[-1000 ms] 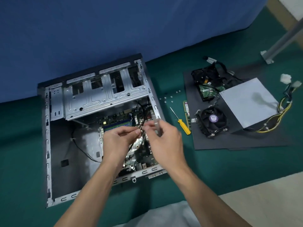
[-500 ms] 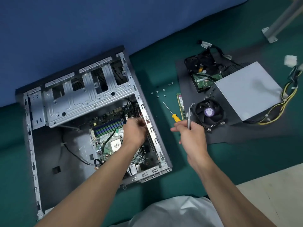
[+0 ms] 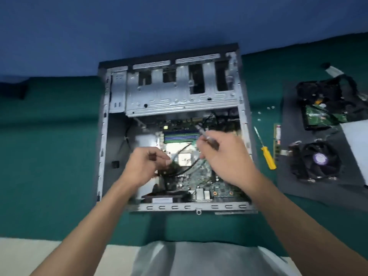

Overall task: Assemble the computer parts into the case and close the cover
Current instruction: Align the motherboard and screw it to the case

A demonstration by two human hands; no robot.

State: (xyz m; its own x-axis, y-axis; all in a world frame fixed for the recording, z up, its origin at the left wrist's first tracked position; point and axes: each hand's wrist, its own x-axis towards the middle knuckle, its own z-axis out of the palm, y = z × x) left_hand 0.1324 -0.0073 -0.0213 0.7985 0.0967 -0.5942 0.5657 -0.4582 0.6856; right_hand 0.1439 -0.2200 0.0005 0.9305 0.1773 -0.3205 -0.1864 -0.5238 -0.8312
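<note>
We see the case (image 3: 102, 136) lying open on its side on the green cloth (image 3: 49, 156), near the middle of the scene, its cover off and its far edge against the blue backdrop (image 3: 139, 26). The left part of its floor is bare dark metal. The silver drive cage (image 3: 179, 96) spans the far end, and the motherboard (image 3: 199, 176) fills the near-right part, with blue memory slots (image 3: 179, 136) just below the cage.

Our left hand (image 3: 147, 166) hovers over the board's left edge, fingers curled, pinching a black cable (image 3: 185, 148) that loops across the board. Our right hand (image 3: 225, 162) is closed round a slim silver tool (image 3: 205, 136) – its tip points far-left over the memory slots.

Right of the case wall lie small screws (image 3: 258, 116), a yellow screwdriver (image 3: 267, 158) and a memory stick (image 3: 277, 140), all apart from the case. Further right a black mat (image 3: 288, 176) carries a hard drive (image 3: 318, 114) at the far side, a fan cooler (image 3: 318, 160) nearer, and a pale box (image 3: 356, 140) cut off by the frame edge. Green cloth lies open left of the case and along its near rail.
</note>
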